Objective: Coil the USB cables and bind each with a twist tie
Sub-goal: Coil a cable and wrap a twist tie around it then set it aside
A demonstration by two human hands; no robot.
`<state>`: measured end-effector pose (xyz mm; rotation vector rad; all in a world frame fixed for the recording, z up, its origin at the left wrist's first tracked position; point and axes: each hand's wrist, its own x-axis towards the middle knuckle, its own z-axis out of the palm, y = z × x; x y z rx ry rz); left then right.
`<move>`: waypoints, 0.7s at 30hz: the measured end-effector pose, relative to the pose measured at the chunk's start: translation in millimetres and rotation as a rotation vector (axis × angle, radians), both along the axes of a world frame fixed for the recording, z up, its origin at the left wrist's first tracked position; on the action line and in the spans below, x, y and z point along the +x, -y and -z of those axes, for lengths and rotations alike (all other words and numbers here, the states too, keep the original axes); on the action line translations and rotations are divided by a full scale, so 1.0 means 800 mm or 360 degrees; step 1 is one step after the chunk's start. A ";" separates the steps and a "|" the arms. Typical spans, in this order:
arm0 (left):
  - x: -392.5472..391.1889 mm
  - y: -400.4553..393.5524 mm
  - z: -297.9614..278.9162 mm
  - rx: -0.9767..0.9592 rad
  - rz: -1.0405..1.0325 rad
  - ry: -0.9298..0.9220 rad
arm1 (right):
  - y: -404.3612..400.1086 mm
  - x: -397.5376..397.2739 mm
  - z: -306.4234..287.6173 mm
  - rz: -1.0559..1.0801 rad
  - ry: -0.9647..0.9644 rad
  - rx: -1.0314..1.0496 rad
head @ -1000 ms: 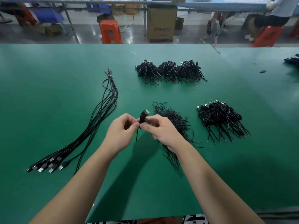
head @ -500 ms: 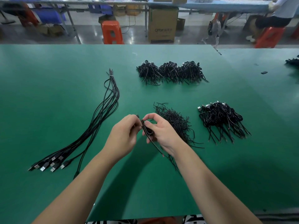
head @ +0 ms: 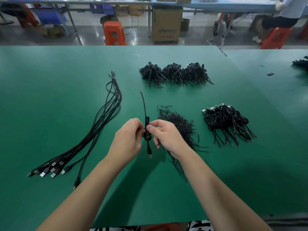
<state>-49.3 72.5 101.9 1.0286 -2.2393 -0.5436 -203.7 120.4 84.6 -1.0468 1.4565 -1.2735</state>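
A small coiled black USB cable [head: 147,136] hangs upright between my hands above the green table [head: 50,97]. My left hand [head: 127,141] grips its left side. My right hand [head: 165,135] pinches it at the middle, where a thin black tie wraps it. The cable's wire end sticks up and away; the plug points down towards me. A heap of loose black twist ties [head: 180,125] lies just right of my right hand. Uncoiled USB cables [head: 93,135] stretch along the left, plugs nearest me.
Bound cable coils lie in a pile at the right [head: 226,122] and in a row further back [head: 175,74]. More black cables [head: 301,63] sit at the far right edge. Beyond the table stand an orange stool [head: 114,33], a cardboard box [head: 166,25] and a seated person [head: 286,15].
The coil has turned upright between my hands. Its wire end now sticks up and away, and the plug hangs down. Both hands stayed in about the same place.
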 end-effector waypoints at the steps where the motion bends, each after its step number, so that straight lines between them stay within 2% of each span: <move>1: -0.001 -0.002 0.001 -0.0102 0.0012 0.0048 | 0.000 0.001 0.000 0.0037 0.0009 0.0003; 3: 0.000 -0.006 0.001 -0.0237 0.0035 0.0114 | -0.002 0.001 -0.002 0.0072 0.0012 -0.0006; 9: -0.001 -0.010 -0.002 -0.0340 0.0110 0.0142 | -0.006 -0.002 -0.005 0.0045 0.0068 -0.0051; 13: -0.002 0.006 -0.006 0.0204 -0.0010 -0.0238 | -0.009 -0.009 -0.011 -0.0171 0.0232 -0.0101; 15: -0.001 0.015 -0.005 0.0586 -0.0021 -0.0380 | -0.008 -0.010 -0.012 -0.0158 0.0029 -0.0128; 17: -0.001 0.017 -0.004 0.0792 0.0005 -0.0457 | -0.006 -0.010 -0.011 -0.0035 -0.0169 -0.0186; 19: -0.003 0.015 -0.003 0.0645 0.0028 -0.0348 | -0.005 -0.010 -0.011 0.0080 -0.0239 -0.0201; 21: -0.006 0.009 -0.005 0.0292 0.0037 -0.0205 | -0.003 -0.007 -0.009 0.0093 -0.0189 -0.0164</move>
